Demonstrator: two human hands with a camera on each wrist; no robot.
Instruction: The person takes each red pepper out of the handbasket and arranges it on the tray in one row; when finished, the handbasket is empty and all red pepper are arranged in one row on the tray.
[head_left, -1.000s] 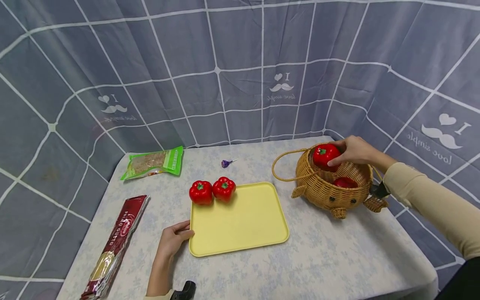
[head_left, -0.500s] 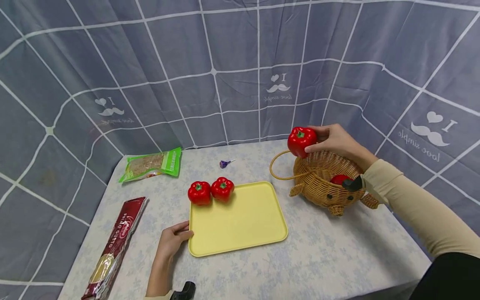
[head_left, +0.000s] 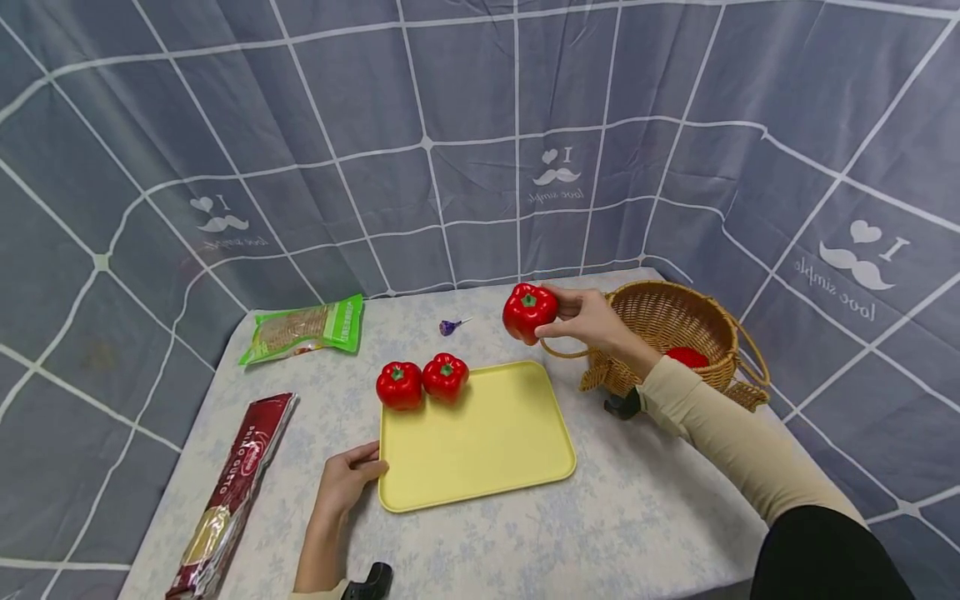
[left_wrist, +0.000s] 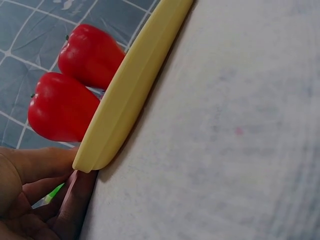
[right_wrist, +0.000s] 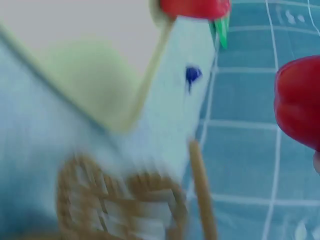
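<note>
My right hand (head_left: 588, 323) holds a red bell pepper (head_left: 529, 312) by its side, above the table between the yellow tray (head_left: 480, 450) and the wicker basket (head_left: 660, 310). In the right wrist view this bell pepper (right_wrist: 300, 102) shows at the right edge. My left hand (head_left: 347, 483) pinches the tray's left rim; in the left wrist view the thumb and fingers (left_wrist: 42, 165) meet the rim at its corner. Two more red bell peppers (head_left: 400, 386) (head_left: 446, 377) sit side by side at the tray's far left corner. Inside the basket lies another red thing (head_left: 687, 357), partly hidden.
Behind the tray lies a purple-wrapped lollipop (head_left: 449, 327). A green-ended food packet (head_left: 303, 329) is at the far left, with a long dark red pasta packet (head_left: 232, 500) nearer. The basket handle (head_left: 564, 351) sticks out leftward. A grey curtain (head_left: 480, 167) hangs around the table.
My right hand has lifted the bell pepper out of the basket and carried it left, then lower, toward the tray. The left hand stays at the tray's rim.
</note>
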